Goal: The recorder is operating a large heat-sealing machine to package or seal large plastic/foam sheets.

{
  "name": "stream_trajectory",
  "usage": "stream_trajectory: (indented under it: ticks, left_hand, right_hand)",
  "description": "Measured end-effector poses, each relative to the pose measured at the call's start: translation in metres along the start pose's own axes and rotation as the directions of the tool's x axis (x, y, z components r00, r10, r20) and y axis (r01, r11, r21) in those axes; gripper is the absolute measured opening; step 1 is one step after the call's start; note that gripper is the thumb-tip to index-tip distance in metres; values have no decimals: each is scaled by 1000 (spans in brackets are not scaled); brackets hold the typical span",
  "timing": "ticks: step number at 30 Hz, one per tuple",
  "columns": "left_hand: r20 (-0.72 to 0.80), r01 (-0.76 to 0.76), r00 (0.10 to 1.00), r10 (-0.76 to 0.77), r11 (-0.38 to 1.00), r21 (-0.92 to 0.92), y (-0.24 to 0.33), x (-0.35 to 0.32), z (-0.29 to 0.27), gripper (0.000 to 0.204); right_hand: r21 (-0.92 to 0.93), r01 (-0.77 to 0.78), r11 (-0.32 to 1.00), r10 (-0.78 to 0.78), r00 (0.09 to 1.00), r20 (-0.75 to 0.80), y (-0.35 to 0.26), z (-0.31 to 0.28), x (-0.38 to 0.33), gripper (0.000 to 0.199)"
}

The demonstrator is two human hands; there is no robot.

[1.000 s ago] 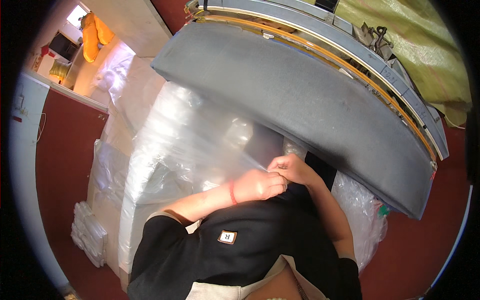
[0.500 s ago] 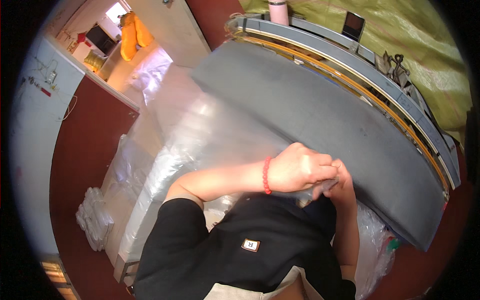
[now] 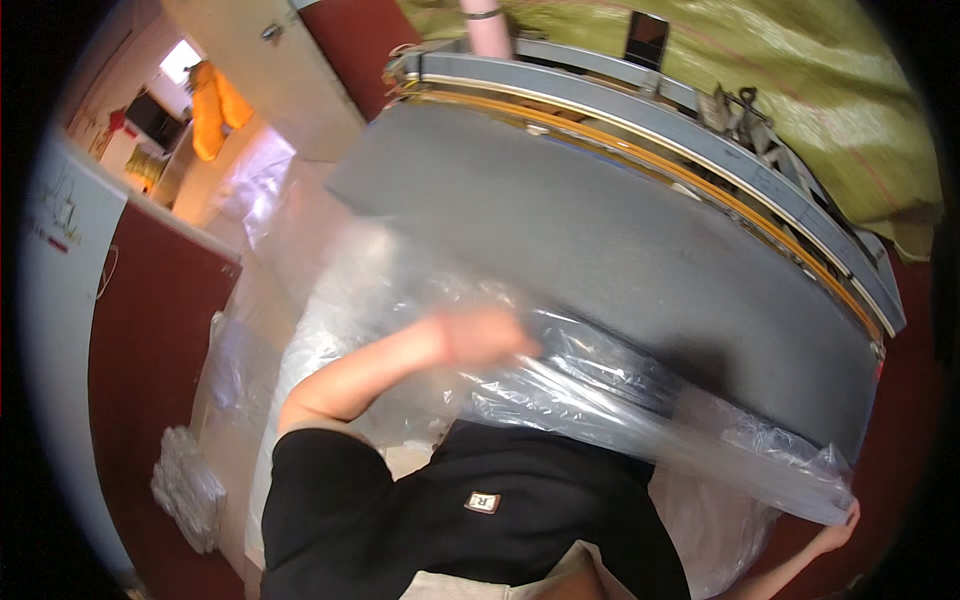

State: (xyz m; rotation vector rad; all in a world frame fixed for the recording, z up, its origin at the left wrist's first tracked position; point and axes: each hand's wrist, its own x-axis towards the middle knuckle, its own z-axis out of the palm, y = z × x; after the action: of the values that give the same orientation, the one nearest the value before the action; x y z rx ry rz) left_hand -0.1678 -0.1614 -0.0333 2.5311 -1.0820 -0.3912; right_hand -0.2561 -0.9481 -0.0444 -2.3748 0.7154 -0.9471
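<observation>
A sheet of clear plastic film (image 3: 590,415) stretches from the left across my front to the right end of the grey work surface (image 3: 590,220). At the lower right, my right hand (image 3: 842,530) pinches the edge of the film, arm extended. My left hand (image 3: 490,337), with a red bead bracelet blurred at its wrist, passes over the film near the middle. Motion smears its fingers, so whether they grip film does not show. More crumpled film lies beneath and beside the left forearm.
Behind the work surface runs a grey metal rail (image 3: 600,95) with an orange strip. A pink bottle (image 3: 487,30), a dark phone-like slab (image 3: 646,40) and scissors (image 3: 745,112) stand along it. Folded plastic (image 3: 187,488) lies at left; yellow-green sheeting (image 3: 800,70) hangs behind.
My hands were together at the centre and have parted. The right has swung to the far right, drawing the film along the surface's near edge; the left has shifted leftward.
</observation>
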Motion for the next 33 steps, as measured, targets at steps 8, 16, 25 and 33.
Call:
stream_trajectory:
  ticks: [8,16,25,33]
  left_hand:
    - [-303,806,484,-821,553,-211,-166,-161,-180,21]
    - [-762,655,299,-574,704,-274,-203,-44,-141,40]
    - [-555,924,243,-795,364,-116,-294,-16,-76,63]
    - [-591,959,183,-786,274,-67,-342,-71,-76,59]
  right_hand:
    - [-246,80,966,-13,965,262,-79,63,17,26]
    - [-198,343,918,-228,866,445,-182,146,-5,11]
    - [508,-213,835,-141,809,571,-164,75,81,36]
    - [-348,883,314,-948,309,-74,-322,162,-14,18]
